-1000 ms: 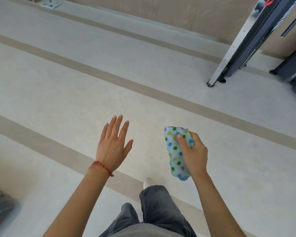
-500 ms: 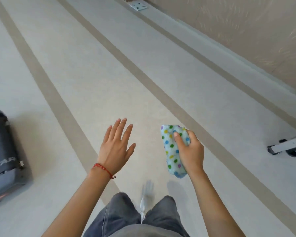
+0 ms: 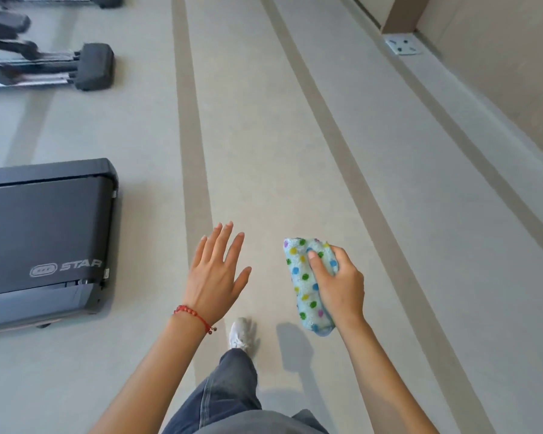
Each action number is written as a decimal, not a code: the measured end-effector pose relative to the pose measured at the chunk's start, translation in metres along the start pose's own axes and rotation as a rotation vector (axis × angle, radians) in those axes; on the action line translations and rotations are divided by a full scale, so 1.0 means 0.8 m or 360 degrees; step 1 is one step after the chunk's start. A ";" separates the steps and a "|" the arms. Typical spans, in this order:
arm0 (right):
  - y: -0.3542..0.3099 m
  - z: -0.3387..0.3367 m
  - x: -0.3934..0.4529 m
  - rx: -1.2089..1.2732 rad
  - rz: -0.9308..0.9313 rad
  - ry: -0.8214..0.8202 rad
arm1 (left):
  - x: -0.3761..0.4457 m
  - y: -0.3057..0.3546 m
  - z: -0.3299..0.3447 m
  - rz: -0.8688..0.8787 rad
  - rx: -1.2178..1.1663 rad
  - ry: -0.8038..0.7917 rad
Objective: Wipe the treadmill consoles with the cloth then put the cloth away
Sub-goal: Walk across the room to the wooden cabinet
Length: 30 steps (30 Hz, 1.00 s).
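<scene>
A folded light-blue cloth (image 3: 304,283) with coloured dots is gripped in my right hand (image 3: 339,281), held out in front of me above the floor. My left hand (image 3: 215,274) floats beside it, palm down, fingers spread, holding nothing; a red bead bracelet circles its wrist. The rear end of a black treadmill (image 3: 44,233) with a grey belt deck lies on the floor to my left. No console is in view.
More dark exercise machines (image 3: 60,65) stand at the upper left. Beige floor with darker stripes (image 3: 195,170) runs ahead. A wall (image 3: 499,57) with a floor socket plate (image 3: 403,47) lines the right side. My leg and white shoe (image 3: 242,335) step forward below.
The view has swung left as I walk: the treadmill end has come fully into sight, the wall has slid to the right. Both hands keep the same pose, cloth still held.
</scene>
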State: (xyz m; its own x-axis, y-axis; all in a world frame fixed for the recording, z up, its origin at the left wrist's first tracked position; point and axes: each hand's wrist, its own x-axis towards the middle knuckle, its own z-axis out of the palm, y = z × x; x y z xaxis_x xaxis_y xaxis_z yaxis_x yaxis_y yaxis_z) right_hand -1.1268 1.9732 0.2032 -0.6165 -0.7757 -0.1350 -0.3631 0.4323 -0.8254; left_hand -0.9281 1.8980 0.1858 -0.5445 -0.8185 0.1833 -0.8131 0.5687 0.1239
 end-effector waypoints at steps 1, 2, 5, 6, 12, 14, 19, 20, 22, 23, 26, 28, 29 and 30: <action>-0.016 0.014 0.026 0.0000 -0.0005 -0.0014 | 0.023 -0.018 0.002 -0.0014 0.0015 0.0006; -0.034 0.030 0.055 0.0003 -0.0009 -0.0032 | 0.048 -0.038 0.003 -0.0037 0.0021 0.0012; -0.083 0.069 0.132 0.0025 -0.0027 -0.0046 | 0.122 -0.091 0.003 -0.0080 0.0035 0.0041; -0.097 0.080 0.155 0.0032 -0.0035 -0.0052 | 0.145 -0.106 0.003 -0.0093 0.0046 0.0050; -0.149 0.125 0.283 0.0009 -0.0067 -0.0130 | 0.270 -0.166 0.016 -0.0184 0.0105 0.0038; -0.160 0.140 0.330 0.0000 -0.0053 -0.0152 | 0.311 -0.179 0.026 -0.0219 0.0101 0.0033; -0.191 0.177 0.459 0.0031 -0.0096 -0.0178 | 0.417 -0.218 0.053 -0.0287 0.0091 0.0041; -0.200 0.183 0.487 0.0043 -0.0112 -0.0186 | 0.441 -0.227 0.059 -0.0311 0.0087 0.0034; -0.219 0.194 0.542 0.0047 -0.0135 -0.0212 | 0.491 -0.242 0.064 -0.0357 0.0081 0.0031; -0.229 0.198 0.568 0.0043 -0.0137 -0.0225 | 0.515 -0.247 0.066 -0.0376 0.0084 0.0025; -0.260 0.211 0.641 0.0035 -0.0131 -0.0261 | 0.584 -0.264 0.067 -0.0416 0.0108 0.0031; -0.277 0.221 0.684 0.0013 -0.0135 -0.0270 | 0.625 -0.276 0.070 -0.0437 0.0116 0.0050; -0.285 0.227 0.703 0.0008 -0.0145 -0.0273 | 0.643 -0.283 0.072 -0.0451 0.0121 0.0054; -0.292 0.234 0.721 0.0005 -0.0156 -0.0279 | 0.662 -0.291 0.074 -0.0463 0.0122 0.0056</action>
State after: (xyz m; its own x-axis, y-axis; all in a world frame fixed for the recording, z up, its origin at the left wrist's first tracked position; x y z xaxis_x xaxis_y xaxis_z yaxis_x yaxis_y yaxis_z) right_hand -1.2670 1.3391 0.2156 -0.4475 -0.8821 -0.1471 -0.4128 0.3497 -0.8410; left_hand -1.0393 1.3275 0.1962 -0.2802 -0.9420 0.1848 -0.9478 0.3020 0.1022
